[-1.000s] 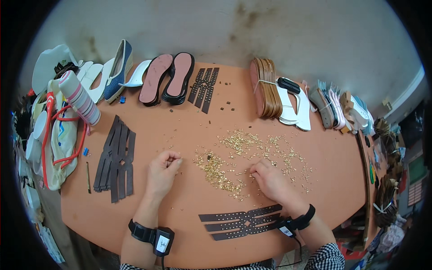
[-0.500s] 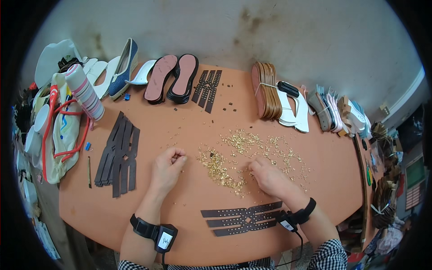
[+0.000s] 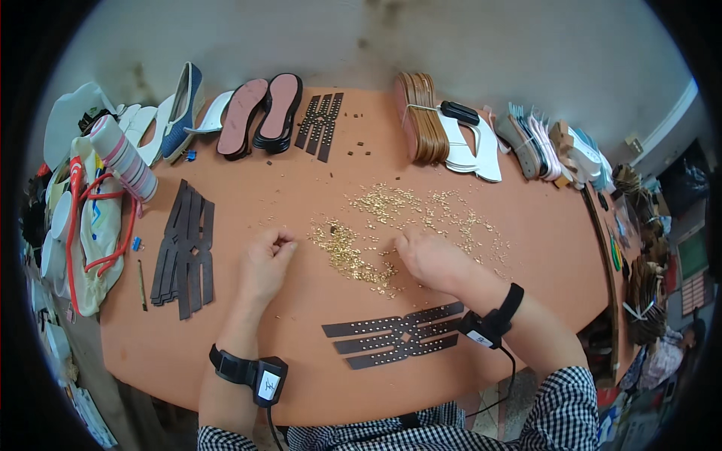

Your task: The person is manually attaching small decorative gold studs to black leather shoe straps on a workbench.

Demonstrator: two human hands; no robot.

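Observation:
Small gold studs (image 3: pixel 347 255) lie scattered in loose heaps across the middle of the table. At their right-hand edge, my right hand (image 3: pixel 430 259) rests low with its fingers bent and drawn together; its fingertips are partly hidden. To the left of the heaps, my left hand (image 3: pixel 263 263) is closed, thumb against curled fingers. What either hand holds, if anything, cannot be made out. Closest to me lies a dark slotted upper piece (image 3: pixel 402 337) with rows of studs along its strips. A stack of similar plain dark pieces (image 3: pixel 184 252) lies left of my left hand.
Along the back stand pink-topped soles (image 3: pixel 280 113), another studded piece (image 3: pixel 320 126), a tied bundle of brown soles (image 3: pixel 421 116) and white sole-shaped pieces (image 3: pixel 477 154). At left are a striped bottle (image 3: pixel 129 158), a bag with red cord (image 3: pixel 98 225) and a thin stick (image 3: pixel 142 286).
The whole view has shifted, so the table's things sit higher in the picture. My right hand has moved slightly left, closer to the studs. My left hand stays closed in about the same place.

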